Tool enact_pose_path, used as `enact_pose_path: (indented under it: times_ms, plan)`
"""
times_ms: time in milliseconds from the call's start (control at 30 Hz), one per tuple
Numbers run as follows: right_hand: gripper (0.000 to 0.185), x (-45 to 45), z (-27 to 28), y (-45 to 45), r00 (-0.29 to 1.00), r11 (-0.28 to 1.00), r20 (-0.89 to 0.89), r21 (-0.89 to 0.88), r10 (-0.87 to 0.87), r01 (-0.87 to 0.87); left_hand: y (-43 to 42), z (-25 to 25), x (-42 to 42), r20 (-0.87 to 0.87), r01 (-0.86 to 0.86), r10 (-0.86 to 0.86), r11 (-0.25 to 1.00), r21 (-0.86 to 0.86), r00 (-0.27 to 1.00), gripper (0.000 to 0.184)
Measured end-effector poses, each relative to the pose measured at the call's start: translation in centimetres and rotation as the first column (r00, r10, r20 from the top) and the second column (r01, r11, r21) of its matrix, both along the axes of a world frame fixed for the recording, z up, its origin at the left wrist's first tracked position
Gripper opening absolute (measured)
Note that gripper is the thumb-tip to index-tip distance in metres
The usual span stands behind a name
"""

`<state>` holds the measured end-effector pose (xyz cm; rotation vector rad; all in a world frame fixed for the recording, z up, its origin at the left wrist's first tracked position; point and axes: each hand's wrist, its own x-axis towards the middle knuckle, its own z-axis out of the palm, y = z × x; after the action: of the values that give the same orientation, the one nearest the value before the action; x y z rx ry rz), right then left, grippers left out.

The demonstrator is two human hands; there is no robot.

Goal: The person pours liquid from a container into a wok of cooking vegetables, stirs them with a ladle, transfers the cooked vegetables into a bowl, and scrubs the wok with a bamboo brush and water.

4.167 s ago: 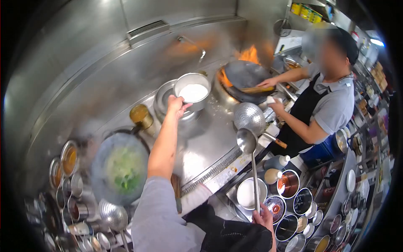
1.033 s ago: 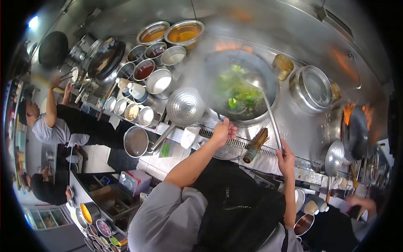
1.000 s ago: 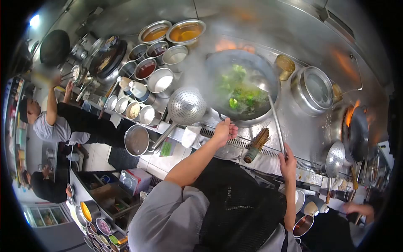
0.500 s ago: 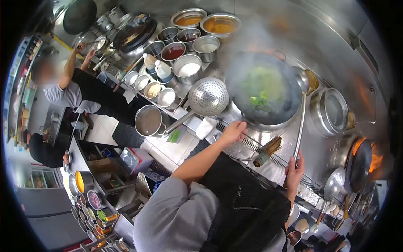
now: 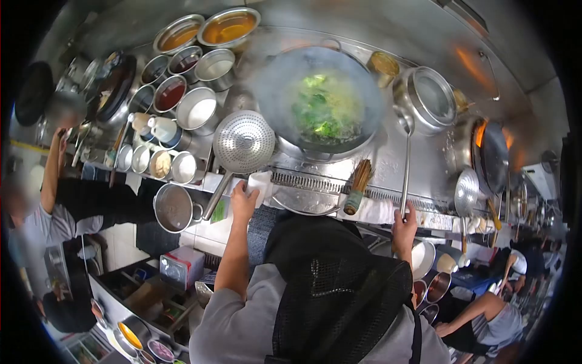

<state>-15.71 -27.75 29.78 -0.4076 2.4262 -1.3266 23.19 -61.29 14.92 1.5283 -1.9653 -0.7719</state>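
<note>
My right hand (image 5: 405,228) is closed round the long handle of a steel ladle (image 5: 407,164), whose bowl rests on the steel range right of the wok. With my left hand (image 5: 244,203) I grip the edge of a folded white cloth (image 5: 260,184) at the range's front edge. A large wok (image 5: 276,124) stands between and beyond my hands, holding steaming green leafy vegetables (image 5: 324,112). Just left of it lies a perforated strainer (image 5: 244,142), its handle pointing down near my left hand. A bamboo wok brush (image 5: 357,187) lies at the front edge.
Pots of sauces and seasonings (image 5: 197,109) crowd the left. A steel pot (image 5: 430,100) stands right of the wok. Farther right, flames rise by a tilted second wok (image 5: 494,159), beside another strainer (image 5: 467,193). Co-workers (image 5: 91,203) are at left and lower right.
My left hand has moved from near the wok's front rim to the white cloth. The ladle has been lowered from beside the wok onto the range. My view has turned right.
</note>
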Motion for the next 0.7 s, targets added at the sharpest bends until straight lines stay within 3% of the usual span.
enact_pose_path:
  times_ms: [100,167,200,300,333,367,433,500,567,633,700]
  plan:
    - [0.053,1.3,-1.8,1.5,0.999,0.997,-0.050,0.074,-0.018,0.021,-1.5,-1.3,-0.2,0.053,0.040,-0.042,0.999,0.031,0.998,0.063]
    - [0.053,1.6,-4.9,3.2,0.961,0.976,-0.268,0.218,0.064,-0.004,-2.3,-0.7,-0.2,0.095,0.189,-0.217,0.951,0.243,0.972,0.064]
    - [0.054,2.4,-4.0,2.9,0.979,0.935,-0.195,0.354,0.067,0.006,-2.3,-0.4,-0.2,0.098,0.203,-0.232,0.949,0.241,0.968,0.064]
    - [0.053,4.0,-7.1,3.0,0.966,0.967,-0.256,0.252,0.020,0.047,-2.3,0.3,-0.4,0.051,0.276,-0.287,0.948,0.158,0.957,0.064]
    - [0.056,4.6,-6.1,2.6,0.992,0.942,-0.126,0.332,-0.009,0.050,-2.7,0.4,-0.4,-0.029,0.288,-0.289,0.927,0.239,0.957,0.066]
    - [0.056,4.9,-6.9,2.5,0.993,0.943,-0.115,0.327,-0.026,0.063,-2.9,0.5,-0.4,-0.106,0.301,-0.282,0.898,0.320,0.954,0.067]
    - [0.062,4.9,-9.5,2.8,0.964,0.969,-0.256,0.246,0.069,-0.004,-3.1,2.3,-0.8,-0.032,0.311,-0.321,0.882,0.354,0.947,0.064]
    - [0.070,5.2,-10.8,2.6,0.930,0.960,-0.343,0.278,0.129,-0.031,-3.0,3.3,-1.0,-0.415,0.336,-0.150,0.842,0.423,0.897,0.057]
    - [0.074,6.0,-9.9,1.3,0.986,0.927,-0.136,0.372,0.094,-0.037,-3.3,5.5,-1.1,-0.423,0.308,-0.076,0.800,0.514,0.903,0.050]
    - [0.077,6.6,-11.1,1.0,0.981,0.934,-0.160,0.355,0.112,-0.049,-3.2,8.6,-1.6,-0.752,0.445,0.240,0.681,0.581,0.614,0.052]
    - [0.078,6.9,-11.6,0.5,0.989,0.920,-0.113,0.390,0.096,-0.045,-3.4,11.1,-2.1,-0.778,0.494,0.284,0.639,0.590,0.561,0.059]
